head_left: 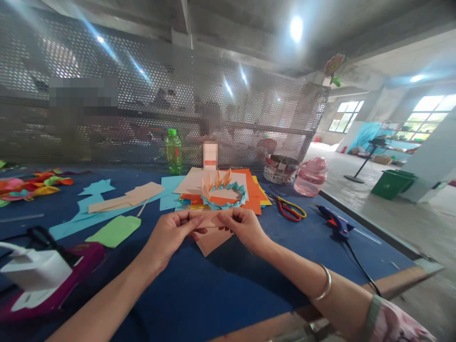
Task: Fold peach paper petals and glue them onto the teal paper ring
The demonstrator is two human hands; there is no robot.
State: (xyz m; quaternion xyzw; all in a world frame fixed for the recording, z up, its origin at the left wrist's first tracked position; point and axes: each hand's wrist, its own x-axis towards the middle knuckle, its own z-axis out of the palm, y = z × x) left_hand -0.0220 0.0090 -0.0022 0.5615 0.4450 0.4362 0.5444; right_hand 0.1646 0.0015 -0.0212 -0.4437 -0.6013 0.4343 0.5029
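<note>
My left hand [180, 230] and my right hand [247, 228] pinch the two ends of a folded strip along a sheet of peach paper [213, 242]. Both thumbs press on the fold, and a pointed corner of the paper hangs below it. Just beyond my fingers lies a ring of folded paper points [235, 192], partly light blue and partly orange. It rests on a stack of coloured sheets [253, 190], mostly orange, with peach and blue ones.
Scissors [290, 211] and a glue gun [335, 222] lie on the right of the blue table. A pink plastic jug [311, 176], a woven basket [280, 170] and a green-capped bottle [174, 152] stand behind. Paper scraps [114, 231] and a purple power strip [80, 270] are left.
</note>
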